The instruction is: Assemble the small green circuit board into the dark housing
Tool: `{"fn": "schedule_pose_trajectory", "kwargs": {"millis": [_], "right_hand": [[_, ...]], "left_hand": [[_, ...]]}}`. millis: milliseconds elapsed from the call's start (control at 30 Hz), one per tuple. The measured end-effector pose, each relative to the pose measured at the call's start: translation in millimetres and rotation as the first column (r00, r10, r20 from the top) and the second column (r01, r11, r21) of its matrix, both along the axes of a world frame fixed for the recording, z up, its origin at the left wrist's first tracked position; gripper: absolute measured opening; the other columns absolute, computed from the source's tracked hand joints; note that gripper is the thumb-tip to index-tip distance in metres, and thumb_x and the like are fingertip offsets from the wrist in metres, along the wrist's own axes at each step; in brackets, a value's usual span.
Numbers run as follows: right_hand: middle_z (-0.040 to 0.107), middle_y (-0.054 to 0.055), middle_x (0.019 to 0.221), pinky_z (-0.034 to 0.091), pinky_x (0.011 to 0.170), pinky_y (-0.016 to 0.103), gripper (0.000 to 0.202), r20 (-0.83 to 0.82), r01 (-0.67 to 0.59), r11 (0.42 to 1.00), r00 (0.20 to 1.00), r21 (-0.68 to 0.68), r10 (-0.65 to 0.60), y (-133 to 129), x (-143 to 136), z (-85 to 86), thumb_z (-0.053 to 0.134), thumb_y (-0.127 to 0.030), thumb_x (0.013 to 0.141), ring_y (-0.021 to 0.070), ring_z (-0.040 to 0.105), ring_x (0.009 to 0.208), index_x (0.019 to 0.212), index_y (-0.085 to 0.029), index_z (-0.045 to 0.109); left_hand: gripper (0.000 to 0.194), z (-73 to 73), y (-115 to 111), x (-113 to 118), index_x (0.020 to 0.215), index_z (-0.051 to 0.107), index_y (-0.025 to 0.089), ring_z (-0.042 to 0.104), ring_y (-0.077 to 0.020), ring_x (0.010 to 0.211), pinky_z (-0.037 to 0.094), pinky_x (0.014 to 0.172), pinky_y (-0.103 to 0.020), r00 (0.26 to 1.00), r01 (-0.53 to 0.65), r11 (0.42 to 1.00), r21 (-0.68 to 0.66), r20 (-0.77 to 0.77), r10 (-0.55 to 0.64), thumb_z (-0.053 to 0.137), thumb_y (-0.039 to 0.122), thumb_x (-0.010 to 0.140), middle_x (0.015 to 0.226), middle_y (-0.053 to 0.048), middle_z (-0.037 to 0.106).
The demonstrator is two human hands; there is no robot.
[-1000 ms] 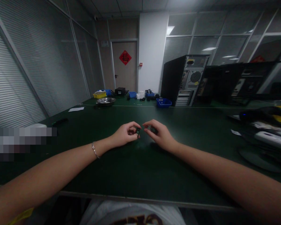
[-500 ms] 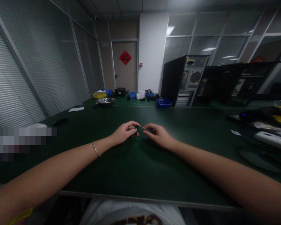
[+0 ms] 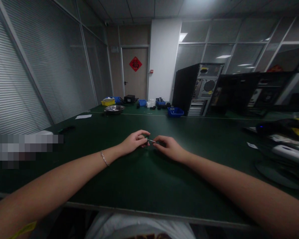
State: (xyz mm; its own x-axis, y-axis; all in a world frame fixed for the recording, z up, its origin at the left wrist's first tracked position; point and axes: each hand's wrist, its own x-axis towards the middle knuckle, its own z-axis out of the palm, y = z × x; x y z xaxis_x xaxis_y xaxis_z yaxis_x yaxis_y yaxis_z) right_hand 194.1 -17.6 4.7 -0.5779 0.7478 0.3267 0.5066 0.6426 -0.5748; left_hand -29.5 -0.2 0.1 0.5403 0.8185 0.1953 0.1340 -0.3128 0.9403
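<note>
My left hand is closed round a small dark greenish piece, too small to name, above the middle of the green table. To its right, my right hand pinches a thin metal rod-like tool. The tool's tip points left and reaches the small piece at the left fingertips. The far end of the tool is hidden by my right palm and fingers.
Along the back stand a metal dish, a yellow basket, a blue bin and a black computer tower. White devices and cables lie at the right. White paper is at the left.
The thin tool now points more level, and its tip has moved down beside my left thumb. My right hand sits slightly lower. The whole view has shifted a little.
</note>
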Motion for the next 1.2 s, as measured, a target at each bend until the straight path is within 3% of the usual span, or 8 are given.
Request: {"fn": "schedule_pose_trajectory", "kwargs": {"millis": [167, 300, 600, 733, 900, 1067, 1200], "right_hand": [[0.066, 0.004, 0.092, 0.045, 0.070, 0.028, 0.027, -0.029, 0.015, 1.000, 0.999, -0.015, -0.015, -3.5, -5.2, 3.2, 0.047, -0.036, 0.094, 0.0164, 0.059, 0.079, 0.103, -0.017, 0.064], [0.065, 0.004, 0.087, 0.045, 0.071, 0.028, 0.028, -0.043, 0.011, 1.000, 0.999, -0.017, -0.012, -7.2, -8.9, 5.1, 0.045, -0.036, 0.095, 0.0168, 0.059, 0.079, 0.099, -0.017, 0.065], [0.065, 0.004, 0.088, 0.046, 0.070, 0.028, 0.026, -0.052, 0.018, 1.000, 0.998, 0.000, -0.018, -7.5, -6.7, 4.0, 0.046, -0.034, 0.094, 0.0169, 0.059, 0.080, 0.100, -0.017, 0.065], [0.065, 0.004, 0.090, 0.046, 0.072, 0.028, 0.025, -0.019, 0.008, 1.000, 1.000, 0.021, -0.008, -9.0, -6.0, 5.7, 0.046, -0.032, 0.094, 0.0170, 0.059, 0.082, 0.100, -0.018, 0.065], [0.066, 0.004, 0.092, 0.046, 0.073, 0.028, 0.024, 0.009, 0.014, 0.998, 1.000, 0.061, -0.014, -5.8, -1.9, 4.9, 0.047, -0.030, 0.093, 0.0170, 0.060, 0.083, 0.097, -0.018, 0.067], [0.067, 0.005, 0.092, 0.046, 0.071, 0.028, 0.024, 0.027, 0.093, 0.993, 0.995, 0.078, -0.095, -0.2, 4.5, 0.3, 0.049, -0.030, 0.092, 0.0175, 0.060, 0.081, 0.097, -0.019, 0.069], [0.068, 0.004, 0.090, 0.045, 0.070, 0.027, 0.023, 0.043, 0.115, 0.988, 0.992, 0.101, -0.120, 0.7, 2.2, -1.8, 0.049, -0.030, 0.091, 0.0176, 0.060, 0.080, 0.095, -0.019, 0.069]], "left_hand": [[0.021, -3.6, 1.1, -3.9, 0.102, 0.048, 0.014, 0.066, -0.0181, 0.081, 0.050, 0.075, -0.033, 0.996, -0.010, 0.997, -0.072, 0.088, 0.016, 0.058, 0.025, 0.087, 0.087, -0.008, 0.069], [0.023, -4.8, -0.1, -4.2, 0.103, 0.051, 0.014, 0.066, -0.0176, 0.082, 0.051, 0.077, -0.034, 0.992, -0.023, 0.998, -0.062, 0.122, 0.031, 0.061, 0.022, 0.084, 0.089, -0.007, 0.067], [0.032, 2.7, -6.5, -3.8, 0.114, 0.061, 0.014, 0.061, -0.0159, 0.081, 0.049, 0.077, -0.032, 0.997, -0.061, 0.998, 0.020, -0.035, 0.062, 0.059, 0.024, 0.084, 0.098, -0.007, 0.065], [0.029, 4.9, -7.1, -5.1, 0.108, 0.067, 0.014, 0.060, -0.0171, 0.083, 0.048, 0.076, -0.031, 0.994, -0.044, 0.996, 0.080, -0.096, 0.052, 0.058, 0.028, 0.084, 0.097, -0.007, 0.065], [0.027, 7.6, -5.8, -1.0, 0.105, 0.069, 0.014, 0.061, -0.0168, 0.082, 0.049, 0.079, -0.033, 0.996, -0.052, 0.999, 0.016, -0.066, 0.053, 0.060, 0.027, 0.084, 0.097, -0.008, 0.065], [0.028, 1.7, 0.6, 1.6, 0.106, 0.069, 0.015, 0.061, -0.0179, 0.088, 0.049, 0.082, -0.033, 0.999, -0.029, 1.000, -0.005, -0.024, 0.028, 0.064, 0.026, 0.081, 0.101, -0.008, 0.065], [0.038, -3.6, 4.1, -3.7, 0.112, 0.066, 0.016, 0.059, -0.0169, 0.081, 0.047, 0.069, -0.028, 0.993, -0.073, 0.994, 0.077, -0.084, 0.079, 0.069, 0.027, 0.075, 0.097, -0.008, 0.065]]}}
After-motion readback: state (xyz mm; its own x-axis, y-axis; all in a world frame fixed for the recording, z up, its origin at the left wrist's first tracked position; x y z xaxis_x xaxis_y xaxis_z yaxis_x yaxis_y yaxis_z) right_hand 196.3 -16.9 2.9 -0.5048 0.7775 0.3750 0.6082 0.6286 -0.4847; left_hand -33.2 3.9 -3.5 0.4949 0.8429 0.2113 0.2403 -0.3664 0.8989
